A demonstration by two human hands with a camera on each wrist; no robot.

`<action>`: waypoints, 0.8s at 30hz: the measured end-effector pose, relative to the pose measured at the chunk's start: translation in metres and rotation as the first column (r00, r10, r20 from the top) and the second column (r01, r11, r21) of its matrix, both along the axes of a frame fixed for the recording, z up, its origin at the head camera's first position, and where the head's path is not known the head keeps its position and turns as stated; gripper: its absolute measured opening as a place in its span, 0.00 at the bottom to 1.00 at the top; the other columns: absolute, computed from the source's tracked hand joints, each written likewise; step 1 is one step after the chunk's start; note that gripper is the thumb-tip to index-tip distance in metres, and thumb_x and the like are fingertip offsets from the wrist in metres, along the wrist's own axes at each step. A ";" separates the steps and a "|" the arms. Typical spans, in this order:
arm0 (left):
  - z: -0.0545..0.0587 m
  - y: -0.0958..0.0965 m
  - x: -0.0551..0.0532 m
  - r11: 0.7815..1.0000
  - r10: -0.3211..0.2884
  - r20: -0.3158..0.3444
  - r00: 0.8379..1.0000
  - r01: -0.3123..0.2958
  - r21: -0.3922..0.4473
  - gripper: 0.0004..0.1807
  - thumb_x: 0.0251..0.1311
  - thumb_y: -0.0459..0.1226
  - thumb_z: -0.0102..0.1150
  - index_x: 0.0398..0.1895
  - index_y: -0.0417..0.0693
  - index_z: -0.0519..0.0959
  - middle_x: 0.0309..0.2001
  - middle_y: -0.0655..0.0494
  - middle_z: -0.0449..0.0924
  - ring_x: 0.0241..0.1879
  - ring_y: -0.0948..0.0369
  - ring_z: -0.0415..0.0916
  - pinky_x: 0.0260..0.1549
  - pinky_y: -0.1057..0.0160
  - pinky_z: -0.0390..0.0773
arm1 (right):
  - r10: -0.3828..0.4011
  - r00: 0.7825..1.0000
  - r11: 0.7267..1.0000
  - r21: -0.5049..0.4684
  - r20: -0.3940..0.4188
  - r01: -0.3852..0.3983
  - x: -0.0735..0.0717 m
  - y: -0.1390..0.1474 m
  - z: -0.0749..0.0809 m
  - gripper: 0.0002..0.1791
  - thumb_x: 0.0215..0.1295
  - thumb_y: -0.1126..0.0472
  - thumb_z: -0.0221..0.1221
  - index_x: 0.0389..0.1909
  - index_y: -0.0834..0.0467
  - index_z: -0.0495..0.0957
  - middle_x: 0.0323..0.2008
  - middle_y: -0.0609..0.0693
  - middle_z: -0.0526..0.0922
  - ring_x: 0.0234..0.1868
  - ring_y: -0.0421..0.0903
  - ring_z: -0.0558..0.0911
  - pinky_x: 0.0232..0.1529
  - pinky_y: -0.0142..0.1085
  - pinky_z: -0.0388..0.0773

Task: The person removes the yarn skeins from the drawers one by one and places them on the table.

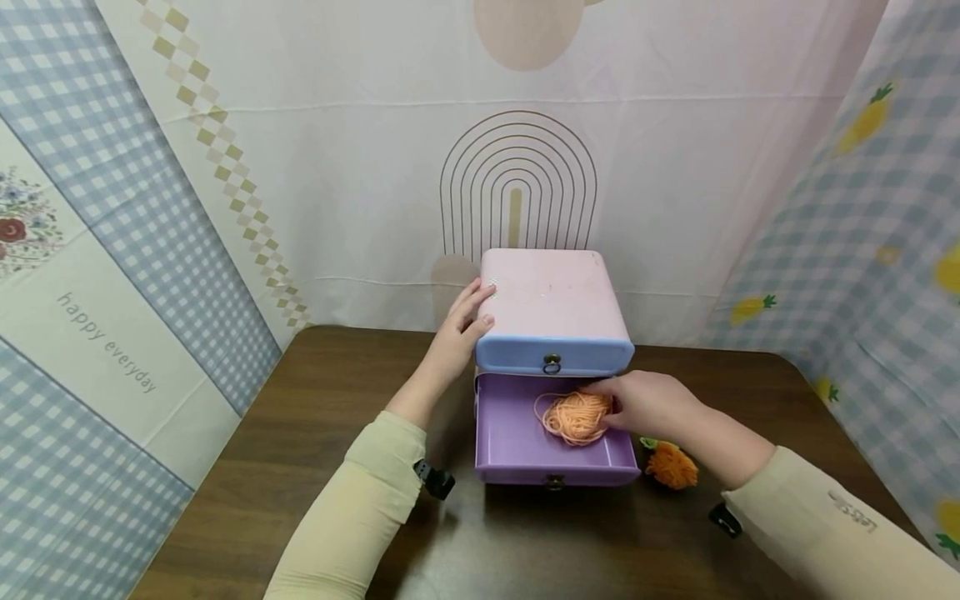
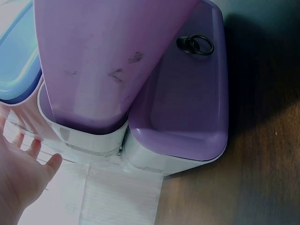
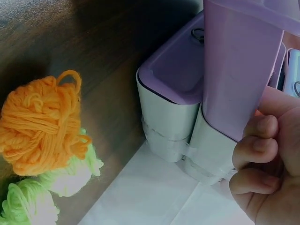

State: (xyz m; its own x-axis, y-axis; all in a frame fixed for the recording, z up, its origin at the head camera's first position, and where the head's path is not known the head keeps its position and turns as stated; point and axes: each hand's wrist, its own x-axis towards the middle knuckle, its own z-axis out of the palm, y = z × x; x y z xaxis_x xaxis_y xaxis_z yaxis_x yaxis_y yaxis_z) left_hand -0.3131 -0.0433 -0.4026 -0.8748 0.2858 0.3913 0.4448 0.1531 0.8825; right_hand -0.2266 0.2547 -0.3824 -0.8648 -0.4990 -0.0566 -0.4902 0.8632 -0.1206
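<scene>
A small drawer cabinet with a pink top stands at the back of the table. Its blue drawer is closed, while the purple drawer beneath is pulled out. Inside that drawer lies a light-orange ball of yarn with a loose strand looping left. My right hand reaches over the drawer's right side and grips the ball between thumb and fingers; in the right wrist view its fingertips inside the drawer are hidden. My left hand rests on the cabinet's upper left edge, fingers extended.
Right of the cabinet, a darker orange yarn ball lies on the table beside light-green yarn. A lower purple drawer with a ring pull is closed. Patterned cloth hangs behind and at both sides of the brown table.
</scene>
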 end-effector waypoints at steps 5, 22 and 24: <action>0.001 0.000 0.001 1.000 0.001 0.000 1.000 -0.001 -0.001 0.27 0.70 0.44 0.51 0.72 0.54 0.68 0.79 0.55 0.48 0.75 0.57 0.46 0.69 0.50 0.57 | -0.008 1.000 1.000 -0.012 0.017 0.008 -0.001 0.000 -0.002 0.17 0.58 0.55 0.69 0.50 0.45 0.86 0.39 0.43 0.86 0.32 0.39 0.79 0.31 0.41 0.76; -0.001 0.000 0.000 1.000 -0.003 0.001 1.000 0.003 0.013 0.28 0.69 0.44 0.51 0.72 0.53 0.68 0.79 0.54 0.47 0.75 0.57 0.46 0.69 0.50 0.57 | -0.040 0.998 0.994 -0.101 -0.054 0.034 0.004 -0.003 -0.002 0.11 0.62 0.59 0.66 0.45 0.48 0.88 0.39 0.43 0.87 0.29 0.37 0.77 0.29 0.39 0.74; 0.000 0.000 0.000 1.000 -0.003 0.005 1.000 0.003 0.014 0.28 0.69 0.44 0.51 0.72 0.53 0.68 0.79 0.56 0.47 0.75 0.57 0.46 0.69 0.50 0.57 | -0.048 0.997 0.992 -0.115 -0.052 0.042 0.005 -0.003 -0.002 0.11 0.63 0.58 0.65 0.45 0.48 0.88 0.39 0.43 0.87 0.29 0.37 0.77 0.29 0.39 0.74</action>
